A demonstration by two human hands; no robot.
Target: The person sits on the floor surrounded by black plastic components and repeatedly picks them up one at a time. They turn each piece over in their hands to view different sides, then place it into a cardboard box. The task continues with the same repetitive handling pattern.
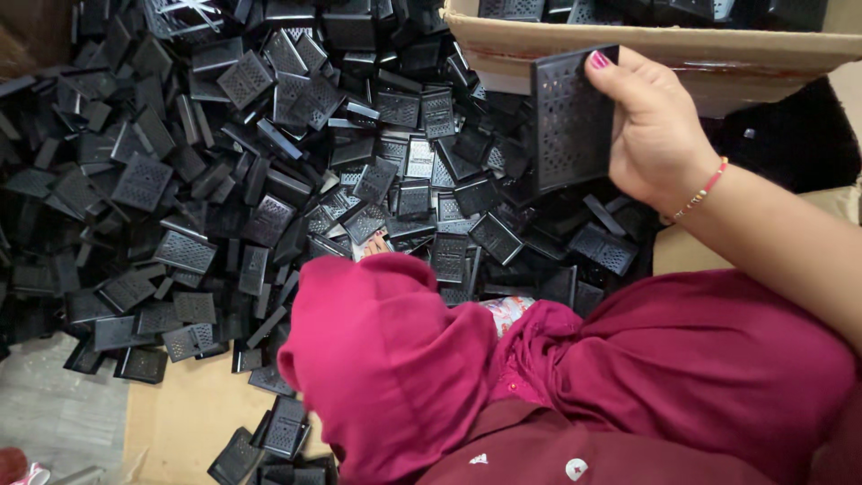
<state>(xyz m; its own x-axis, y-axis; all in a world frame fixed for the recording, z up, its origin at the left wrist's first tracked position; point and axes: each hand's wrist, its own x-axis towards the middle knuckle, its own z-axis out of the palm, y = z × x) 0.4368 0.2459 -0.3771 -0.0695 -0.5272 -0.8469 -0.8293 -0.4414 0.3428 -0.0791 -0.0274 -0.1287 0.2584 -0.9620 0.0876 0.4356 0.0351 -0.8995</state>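
Nearest you: the magenta cloth (395,359) is draping over your lap and covering your left hand; only a fingertip (375,242) is peeking out at the pile's edge, so you cannot tell whether those fingers are open or closed.

Just beyond: the heap of black perforated plastic pieces (269,180) is spreading across the brown cardboard sheet (189,422) on the floor, a few strays (283,431) lying apart near your knee.

Right side: your right hand (651,135) is gripping a stack of the black perforated pieces (570,117), thumb on the top edge, fingers closed behind, holding it upright just below the rim of the cardboard box (664,45).

Handling note: keep squeezing the stack square from both faces, since these thin pieces are likely sliding against one another; keep the edges flush.

In the way: the box's front wall is sitting directly above the stack, and loose pieces are crowding beneath your wrist. Farthest off, more black pieces (628,9) are already lying inside the box.
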